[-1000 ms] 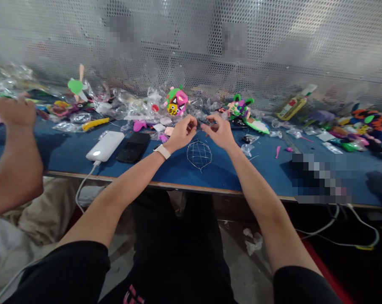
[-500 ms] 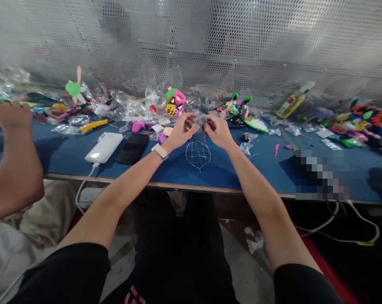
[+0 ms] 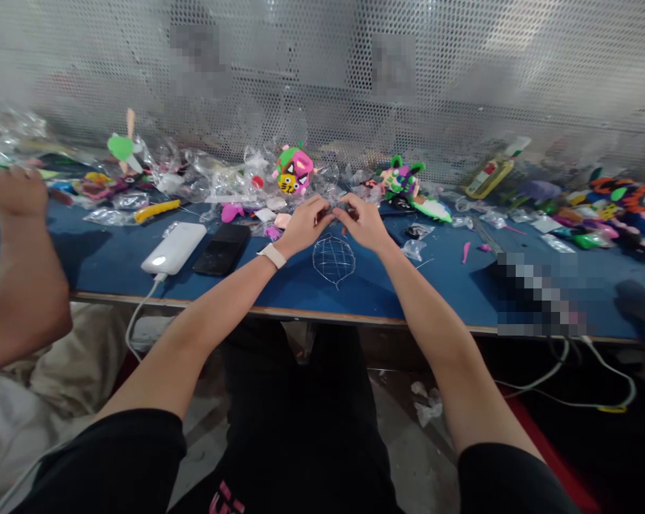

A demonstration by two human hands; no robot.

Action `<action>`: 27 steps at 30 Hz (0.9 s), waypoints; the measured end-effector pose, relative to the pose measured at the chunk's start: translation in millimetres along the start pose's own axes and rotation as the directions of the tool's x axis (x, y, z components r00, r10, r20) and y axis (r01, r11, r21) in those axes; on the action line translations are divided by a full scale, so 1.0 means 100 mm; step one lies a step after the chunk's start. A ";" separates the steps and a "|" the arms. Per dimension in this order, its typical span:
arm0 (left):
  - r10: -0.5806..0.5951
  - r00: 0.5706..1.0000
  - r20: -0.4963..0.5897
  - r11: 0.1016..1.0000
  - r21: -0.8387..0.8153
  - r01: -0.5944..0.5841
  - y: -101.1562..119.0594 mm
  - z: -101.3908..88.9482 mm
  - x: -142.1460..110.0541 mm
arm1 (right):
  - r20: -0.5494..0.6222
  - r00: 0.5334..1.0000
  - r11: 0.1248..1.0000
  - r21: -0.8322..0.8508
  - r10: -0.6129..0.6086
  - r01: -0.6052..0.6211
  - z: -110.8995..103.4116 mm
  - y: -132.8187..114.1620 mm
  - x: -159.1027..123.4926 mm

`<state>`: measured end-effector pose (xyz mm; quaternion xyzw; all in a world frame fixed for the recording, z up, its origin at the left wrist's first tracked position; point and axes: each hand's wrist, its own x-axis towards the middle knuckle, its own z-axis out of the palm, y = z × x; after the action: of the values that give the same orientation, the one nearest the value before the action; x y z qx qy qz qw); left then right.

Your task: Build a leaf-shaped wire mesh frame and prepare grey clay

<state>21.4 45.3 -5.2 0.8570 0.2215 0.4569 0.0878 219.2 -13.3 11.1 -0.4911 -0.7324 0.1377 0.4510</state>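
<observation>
My left hand (image 3: 307, 223) and my right hand (image 3: 362, 221) meet over the middle of the blue table, fingers pinched together. Between their fingertips is a small greyish piece (image 3: 339, 205), mostly covered by the fingers; its kind cannot be made out. Just below the hands, a leaf-shaped wire frame (image 3: 334, 260) with crossing wires lies flat on the table, touched by neither hand. Beyond my left hand stands a round pink, green and yellow clay figure with a cat face (image 3: 295, 171). A purple and green clay figure (image 3: 402, 178) sits beyond my right hand.
A white power bank (image 3: 174, 248) with a cable and a black phone (image 3: 222, 249) lie left. A yellow utility knife (image 3: 158, 210) is farther back. Plastic wrappers line the perforated metal wall (image 3: 322, 86). Another person's arm (image 3: 23, 271) rests at far left. A bottle (image 3: 491, 176) lies back right.
My hands have come closer together, and their fingertips now meet around the small greyish piece. The wire frame stays where it was on the table.
</observation>
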 end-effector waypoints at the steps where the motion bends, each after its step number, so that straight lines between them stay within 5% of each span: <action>1: -0.007 1.000 -0.009 1.000 -0.003 0.007 0.01 0.00 0.01 | 0.003 1.000 1.000 0.024 0.006 -0.006 -0.01 0.03 0.01; 17: -0.118 0.992 0.053 0.975 -0.186 0.126 0.05 0.03 -0.02 | -0.317 0.946 0.996 -0.026 0.067 -0.080 -0.09 0.24 0.03; 27: -0.214 0.971 -0.104 0.969 -0.153 0.197 -0.06 0.04 -0.02 | -0.268 0.962 0.999 0.003 0.048 -0.049 -0.06 0.20 0.05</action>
<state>22.1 49.6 -11.0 0.7921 0.2809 0.5105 0.1817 235.5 -1.1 4.3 -0.5236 -0.6528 0.0798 0.5415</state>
